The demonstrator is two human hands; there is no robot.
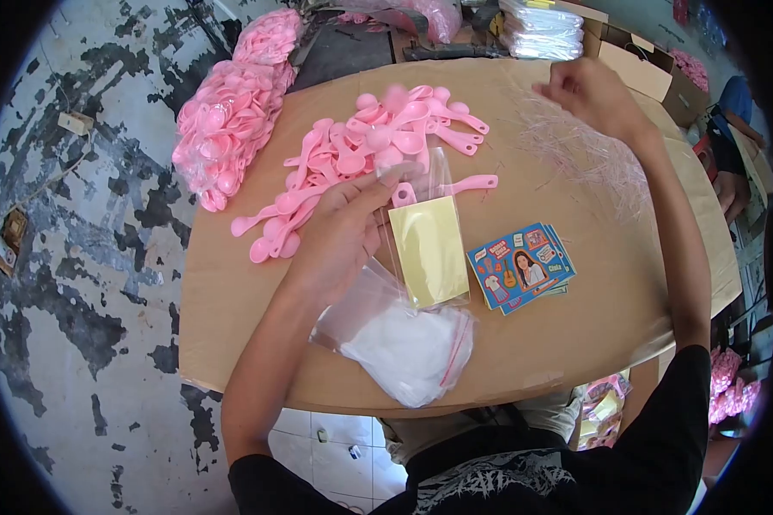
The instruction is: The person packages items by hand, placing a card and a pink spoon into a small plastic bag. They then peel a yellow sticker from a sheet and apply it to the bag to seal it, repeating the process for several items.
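Note:
My left hand (361, 210) grips the top of a clear plastic bag (442, 172) between thumb and fingers. Inside the bag a pale yellow card (429, 253) shows, and pink plastic overlaps its upper part. Over at the upper right, my right hand (588, 94) is raised with its fingers curled together, close to a heap of thin clear strips (601, 163); what its fingers hold, if anything, I cannot tell. Pink measuring spoons (352, 159) lie piled beyond my left hand. To the right of the bag sits a stack of printed blue cards (524, 266).
A packet of clear bags (404, 348) lies on the brown-covered table (567, 343) near my body. Large bags of pink spoons (232, 120) stand at the left edge. Behind are stacked plastic packs (541, 30) and a cardboard box (636, 60). Another person's arm (734, 184) shows at far right.

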